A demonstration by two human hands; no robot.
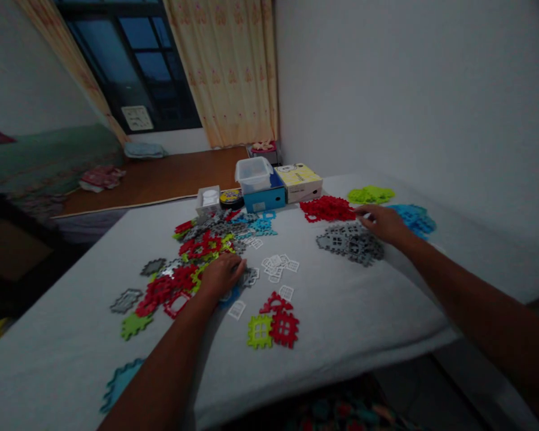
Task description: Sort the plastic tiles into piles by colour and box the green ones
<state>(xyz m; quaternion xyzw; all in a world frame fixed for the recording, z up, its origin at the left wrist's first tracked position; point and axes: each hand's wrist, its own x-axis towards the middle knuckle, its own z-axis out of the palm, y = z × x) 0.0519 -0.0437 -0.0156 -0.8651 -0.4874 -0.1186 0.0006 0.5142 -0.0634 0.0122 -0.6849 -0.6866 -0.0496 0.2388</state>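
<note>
My left hand [223, 275] is over the right side of a mixed pile of toothed plastic building plates, its fingers curled down. Grey and blue plates [229, 296] lie under and beside it; whatever its fingers grip is hidden. My right hand [381, 221] reaches to the right end of a red plate pile [327, 209], thumb and forefinger slightly apart, with nothing clearly visible between them. Just below that hand lies a grey plate pile [350, 242]. A blue pile [414, 220] sits to its right, and a lime-green pile [371, 194] lies behind.
White window-shaped pieces [276, 266] are scattered mid-table. Nearer me lie a lime plate [260, 331] and a red window plate [284, 328]. A blue box [265, 199] with a clear tub [254, 172] and a yellow box [299, 179] stand at the back. A wall runs along the right.
</note>
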